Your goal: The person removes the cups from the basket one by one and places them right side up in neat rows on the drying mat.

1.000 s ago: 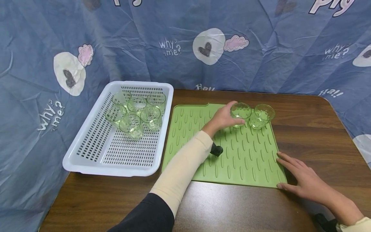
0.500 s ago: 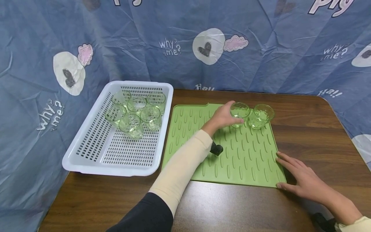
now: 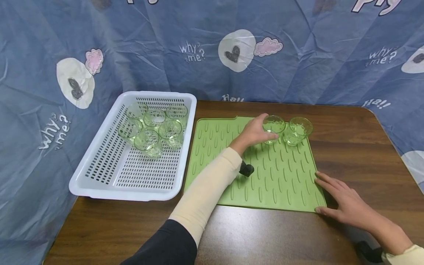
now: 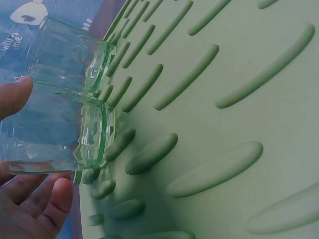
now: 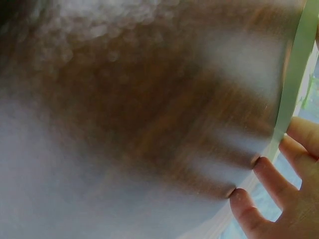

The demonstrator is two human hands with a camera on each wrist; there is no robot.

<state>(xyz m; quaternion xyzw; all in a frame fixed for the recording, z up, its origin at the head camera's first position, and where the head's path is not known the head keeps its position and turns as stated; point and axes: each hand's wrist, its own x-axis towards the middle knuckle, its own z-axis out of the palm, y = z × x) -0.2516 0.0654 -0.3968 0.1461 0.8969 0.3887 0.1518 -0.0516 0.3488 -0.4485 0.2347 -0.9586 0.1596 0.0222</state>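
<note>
your left hand [image 3: 254, 131] clamps one glass [image 3: 274, 126], your right hand [image 3: 349, 206] splays, and a sideways nudge could chip the second glass [image 3: 299, 131] just past your left fingers.

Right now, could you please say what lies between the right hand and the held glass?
Between the right hand and that glass, the head view shows bare green mat.

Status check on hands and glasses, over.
Left hand grips upright glass near far edge of mat. Right hand touches mat's right edge. Second glass close right of held one.

Room type unclear: printed cloth [image 3: 198, 77] behind wooden table [image 3: 265, 235].
</note>
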